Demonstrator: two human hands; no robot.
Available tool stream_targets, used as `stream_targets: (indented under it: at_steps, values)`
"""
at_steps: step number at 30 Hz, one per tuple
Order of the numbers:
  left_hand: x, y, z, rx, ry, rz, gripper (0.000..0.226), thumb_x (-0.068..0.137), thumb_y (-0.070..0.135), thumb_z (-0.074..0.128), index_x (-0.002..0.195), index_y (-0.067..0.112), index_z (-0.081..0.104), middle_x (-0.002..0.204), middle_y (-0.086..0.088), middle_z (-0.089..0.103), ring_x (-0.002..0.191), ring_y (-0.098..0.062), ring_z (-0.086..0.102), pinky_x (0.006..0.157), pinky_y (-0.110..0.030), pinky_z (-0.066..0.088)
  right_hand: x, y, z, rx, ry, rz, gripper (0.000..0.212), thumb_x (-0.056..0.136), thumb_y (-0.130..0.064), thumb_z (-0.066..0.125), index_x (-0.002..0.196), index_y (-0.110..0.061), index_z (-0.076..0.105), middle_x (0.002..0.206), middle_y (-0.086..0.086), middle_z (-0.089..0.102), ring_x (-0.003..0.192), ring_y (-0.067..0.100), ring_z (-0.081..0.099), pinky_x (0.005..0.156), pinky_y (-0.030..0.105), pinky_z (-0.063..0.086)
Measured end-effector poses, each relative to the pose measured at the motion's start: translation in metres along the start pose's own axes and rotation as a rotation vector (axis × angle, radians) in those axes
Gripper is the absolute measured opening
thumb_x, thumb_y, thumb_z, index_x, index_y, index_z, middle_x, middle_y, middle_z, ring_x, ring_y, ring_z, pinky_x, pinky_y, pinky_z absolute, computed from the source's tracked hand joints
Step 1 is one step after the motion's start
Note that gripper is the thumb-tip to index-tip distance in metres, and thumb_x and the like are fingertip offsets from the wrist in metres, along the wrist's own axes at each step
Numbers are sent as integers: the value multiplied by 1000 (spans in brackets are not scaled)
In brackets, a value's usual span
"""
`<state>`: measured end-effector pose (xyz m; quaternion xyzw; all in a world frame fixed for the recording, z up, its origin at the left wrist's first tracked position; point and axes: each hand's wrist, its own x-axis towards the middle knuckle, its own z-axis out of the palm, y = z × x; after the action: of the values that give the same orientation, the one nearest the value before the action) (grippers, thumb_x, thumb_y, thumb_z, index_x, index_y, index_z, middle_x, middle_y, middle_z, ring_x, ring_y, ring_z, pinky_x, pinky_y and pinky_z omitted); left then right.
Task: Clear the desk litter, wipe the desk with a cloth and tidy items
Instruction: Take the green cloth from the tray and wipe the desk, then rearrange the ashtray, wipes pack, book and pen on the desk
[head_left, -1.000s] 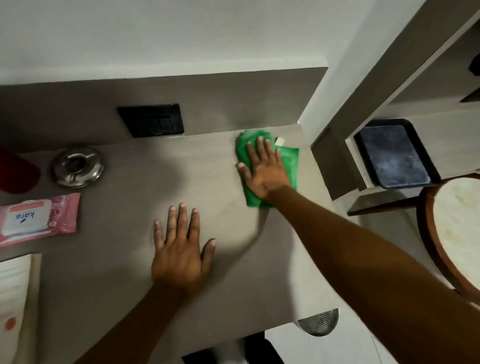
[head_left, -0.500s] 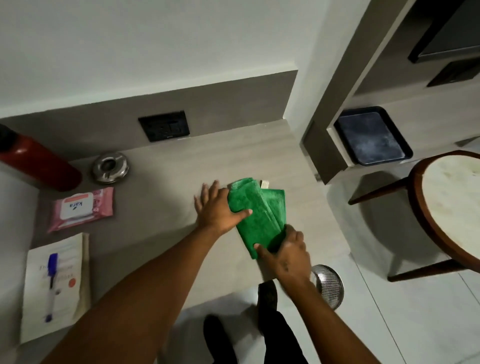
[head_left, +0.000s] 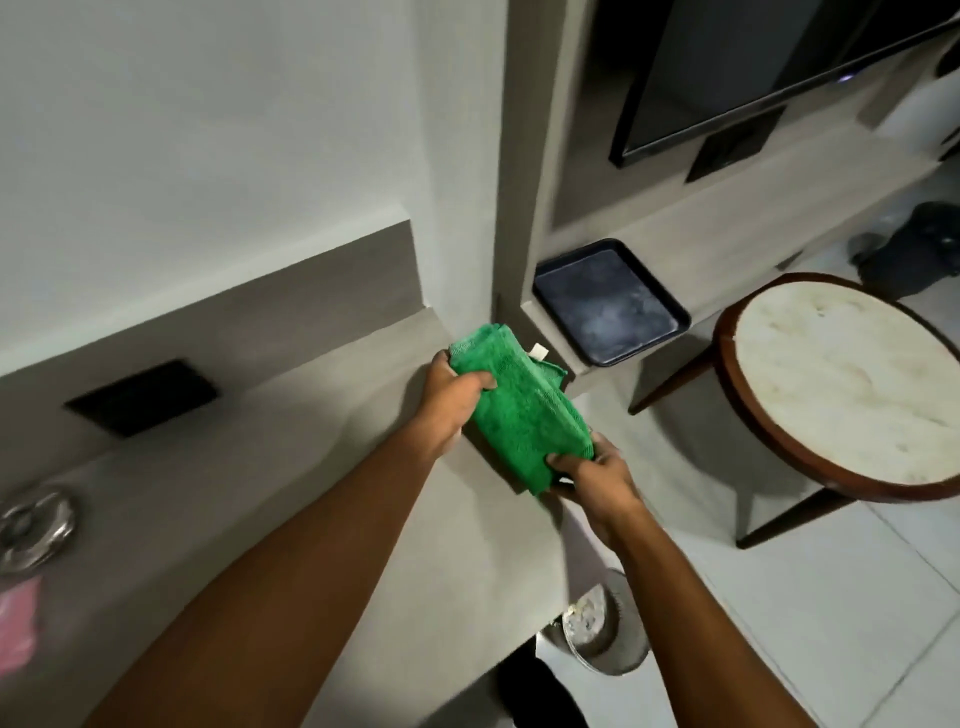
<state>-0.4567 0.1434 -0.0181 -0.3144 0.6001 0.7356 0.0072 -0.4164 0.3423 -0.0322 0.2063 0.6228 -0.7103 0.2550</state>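
Nearest to me, low in the view, I see a perforated metal bin (head_left: 605, 631) on the tiled floor, just off the near-right edge of the desk (head_left: 291, 499). Above it my two forearms reach forward over the grey desk top.

My right hand (head_left: 597, 480) is the nearer one — its fingers and thumb are curled round the near end of the green cloth (head_left: 519, 410), pinching it from below and the side. My left hand (head_left: 452, 397) is a little farther and to the left, with the thumb folded over the cloth's far-left edge and the fingers tucked beneath it. So the folded cloth is stretched between the two hands, above the desk's right end near its corner; whether it clears the surface I cannot tell. A small white tag (head_left: 538, 353) sticks out at its far edge.

Out at the left edge of the desk sit a pink packet (head_left: 18, 626), blurred, and beyond it a round metal ashtray (head_left: 34, 525). Farther back, a black socket panel (head_left: 143, 397) is set in the grey upstand.

To the right, on the floor, stands a round table (head_left: 841, 384) with a pale top and dark wood rim. Beyond the cloth a dark tray (head_left: 610, 301) rests on a lower shelf, and higher and farther still hangs a black screen (head_left: 769, 62).
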Motion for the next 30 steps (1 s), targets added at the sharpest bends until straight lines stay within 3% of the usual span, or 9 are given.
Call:
stream_targets:
  at_steps: [5, 10, 13, 16, 18, 20, 22, 25, 30]
  values:
    - [85, 34, 92, 72, -116, -22, 43, 69, -13, 56, 98, 19, 63, 110, -13, 73, 103, -33, 69, 87, -58, 58, 80, -78, -42, -6, 119, -131, 27, 92, 1, 61, 117, -9, 60, 109, 14, 70, 94, 29, 70, 65, 40, 62]
    - [165, 42, 168, 309, -74, 75, 36, 71, -7, 65, 94, 20, 62, 98, -3, 72, 98, -26, 70, 79, -33, 59, 154, -118, -57, -279, 288, -227, 26, 93, -5, 61, 111, -24, 59, 107, 9, 69, 99, 29, 68, 86, 51, 59]
    - [199, 42, 190, 539, -25, 112, 44, 71, 4, 69, 112, 18, 60, 110, -7, 71, 101, -27, 69, 91, -39, 59, 186, -130, -61, -420, 369, -229, 30, 92, -9, 64, 121, -18, 59, 106, 6, 69, 103, 29, 68, 94, 44, 56]
    - [210, 32, 193, 955, -142, 227, 82, 78, 10, 71, 149, 15, 31, 142, -13, 54, 128, -32, 54, 107, -42, 48, 204, -132, -63, -710, 385, -220, 45, 88, -10, 65, 131, -9, 53, 121, 15, 65, 116, 34, 61, 98, 39, 51]
    - [203, 22, 188, 1143, -230, 334, 97, 82, 13, 70, 157, 12, 9, 160, -12, 29, 145, -32, 34, 116, -47, 37, 207, -129, -59, -1007, 424, -255, 64, 86, -15, 65, 143, -7, 38, 137, 20, 51, 129, 39, 47, 106, 45, 41]
    - [189, 14, 176, 1281, -261, 490, 96, 84, 19, 67, 157, 10, 4, 165, -12, 12, 151, -33, 21, 120, -48, 30, 206, -126, -50, -1261, 484, -331, 83, 87, -25, 65, 154, -10, 18, 155, 19, 28, 140, 41, 27, 114, 53, 26]
    - [171, 12, 155, 1391, -282, 645, 90, 88, 26, 62, 157, 8, 7, 166, -14, 8, 153, -32, 13, 124, -45, 22, 201, -125, -37, -1377, 464, -440, 89, 86, -35, 62, 155, -11, 12, 163, 16, 11, 148, 40, 12, 118, 57, 12]
    - [140, 13, 112, 1481, -269, 749, 81, 92, 34, 51, 157, 9, 10, 167, -11, 7, 155, -26, 4, 126, -41, 13, 189, -125, -11, -1473, 366, -555, 83, 89, -38, 57, 156, -12, 14, 165, 15, 6, 152, 35, 2, 121, 57, 0]
    - [80, 12, 14, 1618, -132, 800, 77, 93, 49, 40, 157, 13, 16, 167, -6, 13, 155, -22, 7, 127, -42, 10, 145, -99, 69, -1603, 56, -827, 74, 91, -31, 48, 156, -12, 19, 165, 12, 11, 153, 30, 2, 120, 57, 1]
